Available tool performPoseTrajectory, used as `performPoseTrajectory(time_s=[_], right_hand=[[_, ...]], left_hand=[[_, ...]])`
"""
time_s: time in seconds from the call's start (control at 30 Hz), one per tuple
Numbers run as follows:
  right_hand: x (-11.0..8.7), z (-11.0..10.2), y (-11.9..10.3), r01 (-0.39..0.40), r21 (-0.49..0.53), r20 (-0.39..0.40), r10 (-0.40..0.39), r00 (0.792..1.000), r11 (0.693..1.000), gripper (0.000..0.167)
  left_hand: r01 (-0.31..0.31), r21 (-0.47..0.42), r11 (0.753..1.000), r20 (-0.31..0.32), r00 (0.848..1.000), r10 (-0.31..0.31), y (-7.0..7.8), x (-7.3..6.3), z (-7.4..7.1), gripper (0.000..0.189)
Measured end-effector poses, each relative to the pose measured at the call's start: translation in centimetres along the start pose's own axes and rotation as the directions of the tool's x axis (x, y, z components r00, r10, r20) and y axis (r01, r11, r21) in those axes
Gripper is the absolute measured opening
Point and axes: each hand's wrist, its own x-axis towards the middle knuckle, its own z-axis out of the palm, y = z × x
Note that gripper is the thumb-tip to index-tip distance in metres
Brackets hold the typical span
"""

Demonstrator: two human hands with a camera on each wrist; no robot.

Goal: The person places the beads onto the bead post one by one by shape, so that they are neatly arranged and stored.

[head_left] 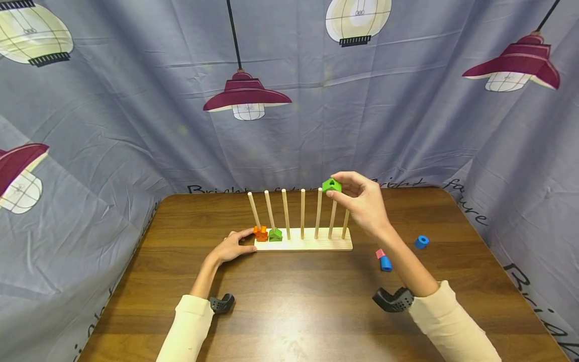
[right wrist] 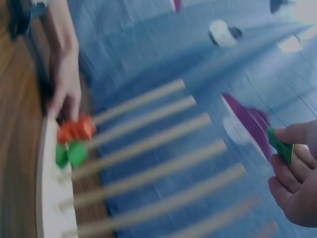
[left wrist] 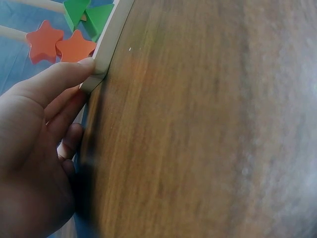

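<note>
A pale wooden peg board (head_left: 312, 245) with a row of upright pegs stands on the table. Its left end is gripped between the thumb and fingers of my left hand (head_left: 230, 247). Orange star beads (left wrist: 45, 41) are stacked at the bottom of the leftmost peg. Beside them, green triangle beads (head_left: 275, 235) sit low on the second peg. Above the right part of the board, my right hand (head_left: 365, 201) pinches another green triangle bead (head_left: 332, 185) between thumb and fingers, level with the peg tops. A hole shows in that bead.
To the right of the board lie a small pink bead (head_left: 380, 254) and a blue bead (head_left: 386, 264) close together. Another blue bead (head_left: 421, 242) is farther right. A grey curtain (head_left: 289, 146) printed with lamps hangs behind the brown table (head_left: 289, 301).
</note>
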Motion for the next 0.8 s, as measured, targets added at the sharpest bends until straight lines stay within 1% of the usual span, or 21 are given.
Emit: performPoseTrajectory(time_s=[0.13, 0.2, 0.27, 0.37, 0.47, 0.57, 0.67, 0.8], right_hand=[[0.9, 3.8, -0.2, -0.014, 0.086, 0.030, 0.011, 0.999, 0.996, 0.031], [1.2, 5.5, -0.1, -0.015, 0.111, 0.045, 0.010, 0.999, 0.994, 0.031], [1.4, 7.0, 0.1, 0.001, 0.098, 0.062, -0.007, 0.998, 0.995, 0.031], [1.5, 9.0, 0.3, 0.044, 0.070, 0.064, -0.048, 0.997, 0.997, 0.031], [1.7, 10.5, 0.5, 0.096, 0.029, 0.050, -0.097, 0.994, 0.995, 0.031], [1.8, 11.5, 0.8, 0.118, -0.006, 0.048, -0.117, 0.992, 0.993, 0.031], [1.9, 12.4, 1.4, 0.105, -0.054, 0.051, -0.102, 0.993, 0.993, 0.031], [2.2, 13.1, 2.3, 0.071, -0.086, 0.050, -0.067, 0.996, 0.994, 0.031]], left_hand=[[-0.001, 0.004, 1.000, 0.000, 1.000, 0.001, 0.0, -0.1, 0.0, 0.072], [-0.001, 0.005, 1.000, 0.003, 1.000, 0.001, 0.0, -0.1, 0.0, 0.072], [0.001, 0.004, 1.000, 0.005, 1.000, -0.001, 0.0, -0.1, 0.0, 0.073], [0.009, -0.002, 1.000, 0.006, 1.000, -0.009, 0.1, -0.1, -0.2, 0.073], [0.012, 0.001, 1.000, 0.008, 1.000, -0.012, 0.1, -0.1, -0.2, 0.073], [0.015, 0.002, 1.000, 0.007, 1.000, -0.015, 0.1, -0.1, -0.3, 0.073], [0.020, -0.004, 1.000, 0.006, 1.000, -0.020, 0.1, 0.0, -0.2, 0.072], [0.023, -0.002, 1.000, 0.010, 1.000, -0.023, 0.0, 0.1, -0.2, 0.072]])
